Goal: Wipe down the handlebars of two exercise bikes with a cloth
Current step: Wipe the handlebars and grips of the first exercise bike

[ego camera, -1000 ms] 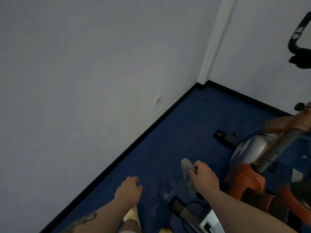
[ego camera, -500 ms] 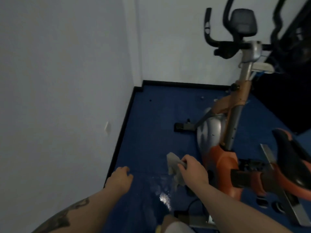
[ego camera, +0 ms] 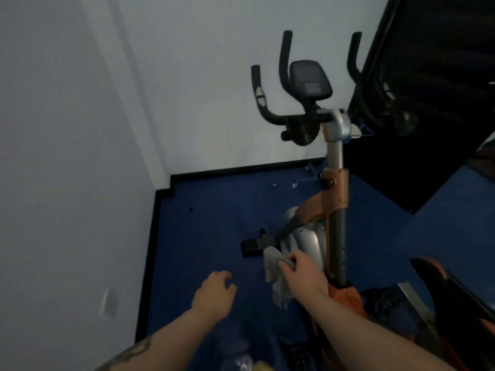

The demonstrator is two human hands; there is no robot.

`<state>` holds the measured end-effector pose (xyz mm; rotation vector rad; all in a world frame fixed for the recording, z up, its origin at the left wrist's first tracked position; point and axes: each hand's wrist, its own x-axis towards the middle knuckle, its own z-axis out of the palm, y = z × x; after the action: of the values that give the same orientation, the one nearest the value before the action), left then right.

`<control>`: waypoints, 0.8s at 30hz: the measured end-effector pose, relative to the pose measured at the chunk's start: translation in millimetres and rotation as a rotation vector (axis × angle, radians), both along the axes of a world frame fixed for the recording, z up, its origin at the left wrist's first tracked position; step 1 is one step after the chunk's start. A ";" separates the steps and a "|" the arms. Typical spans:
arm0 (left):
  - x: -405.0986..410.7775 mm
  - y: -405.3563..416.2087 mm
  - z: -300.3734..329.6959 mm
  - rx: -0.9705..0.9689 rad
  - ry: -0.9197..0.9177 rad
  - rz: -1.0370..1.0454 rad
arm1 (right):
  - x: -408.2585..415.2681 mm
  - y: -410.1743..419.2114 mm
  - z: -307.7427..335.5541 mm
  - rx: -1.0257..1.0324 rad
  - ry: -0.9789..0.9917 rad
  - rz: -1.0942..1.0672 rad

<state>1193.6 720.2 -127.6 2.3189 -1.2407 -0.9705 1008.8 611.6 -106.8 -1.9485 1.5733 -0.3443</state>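
My left hand (ego camera: 214, 297) hangs empty over the blue floor (ego camera: 203, 223), fingers loosely curled. Just right of it, my right hand (ego camera: 305, 274) pinches the grey cloth (ego camera: 273, 269), which droops lengthwise downward. Ahead, well above, the bike's black handlebars (ego camera: 284, 65) point upward at the wall.

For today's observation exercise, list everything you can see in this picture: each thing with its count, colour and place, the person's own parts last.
Exercise bike: one, orange and silver, centre-right on the floor.
Handlebars: one set, black, top of the bike.
Console: one, black, between the bars.
Saddle: one, black and orange, lower right.
Floor: blue.
Walls: white, left and behind.
Cloth: one, grey, in the right hand.
Right hand: gripping the cloth.
Left hand: empty, loosely curled.
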 end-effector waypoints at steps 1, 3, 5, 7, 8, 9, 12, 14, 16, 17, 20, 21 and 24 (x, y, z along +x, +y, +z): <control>0.9 -21.4 7.0 -0.030 0.002 -0.021 | 3.1 -13.8 2.9 0.004 -0.042 -0.030; 5.6 -68.3 22.9 -0.122 0.001 -0.055 | 12.7 -44.4 12.5 -0.005 -0.170 -0.103; 11.3 -112.2 41.3 -0.220 0.020 -0.052 | 22.8 -74.9 25.9 -0.020 -0.279 -0.168; 16.9 -147.6 60.2 -0.307 0.065 -0.048 | 30.8 -100.3 41.4 -0.062 -0.383 -0.233; 20.1 -163.9 68.4 -0.348 0.086 -0.053 | 34.7 -111.7 48.9 -0.086 -0.448 -0.267; 23.5 -180.5 75.8 -0.388 0.109 -0.062 | 38.4 -123.8 55.7 -0.106 -0.513 -0.301; 34.9 -235.9 102.2 -0.500 0.212 -0.070 | 50.8 -164.4 84.7 -0.196 -0.661 -0.434; 40.8 -270.1 118.4 -0.580 0.281 -0.078 | 57.0 -189.3 108.0 -0.280 -0.744 -0.536; 44.7 -298.4 133.4 -0.634 0.320 -0.114 | 59.5 -208.6 132.7 -0.394 -0.765 -0.599; 46.8 -310.9 138.3 -0.661 0.340 -0.135 | 61.0 -217.8 144.2 -0.462 -0.749 -0.602; 53.2 -348.0 148.2 -0.734 0.424 -0.175 | 74.6 -251.7 169.5 -0.636 -0.676 -0.506; 54.3 -359.2 150.2 -0.750 0.459 -0.161 | 82.0 -263.5 171.4 -0.656 -0.615 -0.453; 51.8 -381.4 150.8 -0.736 0.628 -0.042 | 104.3 -286.1 159.1 -0.612 -0.285 -0.275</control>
<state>1245.4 338.7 23.2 1.2962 -1.1122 -0.9357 1113.2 325.5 52.3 -1.9756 1.6644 -1.2852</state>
